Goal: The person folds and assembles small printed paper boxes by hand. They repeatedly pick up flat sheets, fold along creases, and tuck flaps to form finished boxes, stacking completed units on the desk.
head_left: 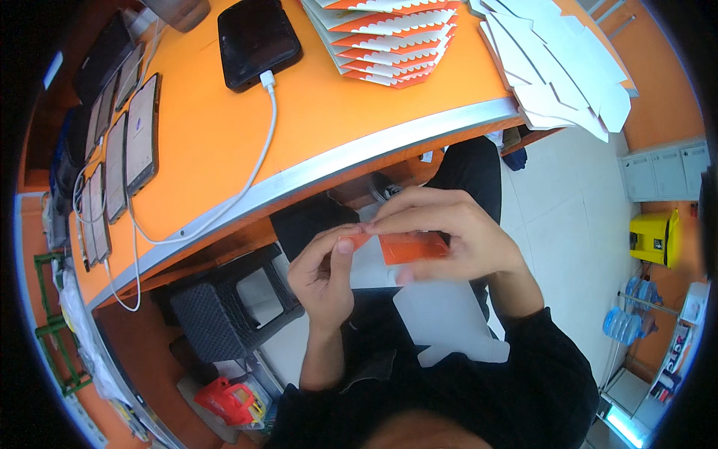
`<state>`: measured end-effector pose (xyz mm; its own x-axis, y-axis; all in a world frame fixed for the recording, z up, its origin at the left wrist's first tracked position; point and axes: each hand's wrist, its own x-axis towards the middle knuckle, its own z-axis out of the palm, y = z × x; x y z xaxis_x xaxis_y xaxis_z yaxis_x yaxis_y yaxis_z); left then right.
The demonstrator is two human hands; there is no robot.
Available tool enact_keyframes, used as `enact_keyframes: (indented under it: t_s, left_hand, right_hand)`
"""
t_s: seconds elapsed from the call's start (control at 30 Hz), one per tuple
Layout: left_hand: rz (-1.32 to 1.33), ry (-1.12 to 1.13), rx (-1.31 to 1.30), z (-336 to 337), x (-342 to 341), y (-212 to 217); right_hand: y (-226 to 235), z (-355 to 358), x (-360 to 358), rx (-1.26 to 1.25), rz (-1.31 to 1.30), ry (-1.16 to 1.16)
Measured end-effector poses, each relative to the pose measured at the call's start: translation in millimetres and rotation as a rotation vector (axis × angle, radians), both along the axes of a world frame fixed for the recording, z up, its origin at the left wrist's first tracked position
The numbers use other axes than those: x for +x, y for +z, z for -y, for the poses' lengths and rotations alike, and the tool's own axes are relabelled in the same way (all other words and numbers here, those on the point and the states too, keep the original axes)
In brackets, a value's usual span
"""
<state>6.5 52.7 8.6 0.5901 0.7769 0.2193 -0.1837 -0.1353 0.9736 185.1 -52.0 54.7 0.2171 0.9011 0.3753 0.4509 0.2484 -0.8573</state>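
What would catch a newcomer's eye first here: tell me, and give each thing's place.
The bright orange table dominates the upper left and middle, with a stack of orange-and-white folded paper at the top and white paper cut-outs overhanging its right end. Below its edge, near the centre, the left hand and right hand hold an orange-and-white paper piece. A yellow case stands out at far right.

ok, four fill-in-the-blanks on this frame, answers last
The left hand and right hand hold card coloured bright ____.
The cable plugged into the black device is ____.
In view, the patterned stack lies to the ____ of the white pile.
The box below the lockers is ____.

Missing: orange; white; left; yellow
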Motion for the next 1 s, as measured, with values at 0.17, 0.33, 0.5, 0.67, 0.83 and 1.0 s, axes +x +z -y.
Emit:
enact_keyframes:
  t_s: [0.17,0.33,0.5,0.67,0.83,1.0]
  left_hand:
    - [-0.021,-0.034,0.026,-6.0,1.6,-5.9]
    - [-0.217,0.237,0.459,5.9,7.4,-4.0]
    - [-0.428,0.253,0.319,31.0,2.1,-1.1]
    - [-0.098,0.317,0.033,44.4,16.8,-11.3]
    - [-0.127,0.220,-0.162,47.0,19.3,-16.3]
    - [-0.138,0.046,-0.271,44.3,15.9,-15.4]
  right_hand:
    - [-6.4,15.1,-2.4,-0.006,0.227,-0.108]
    - [-15.3,20.8,-5.6,-0.124,0.035,-0.288]
    - [-23.8,19.9,-13.6,-0.151,-0.019,-0.394]
    - [-29.0,18.0,-18.2,-0.121,-0.019,-0.407]
    - [-26.6,17.4,-17.0,-0.152,-0.136,-0.439]
    - [-27.2,20.2,-14.6,-0.216,-0.424,-0.349]
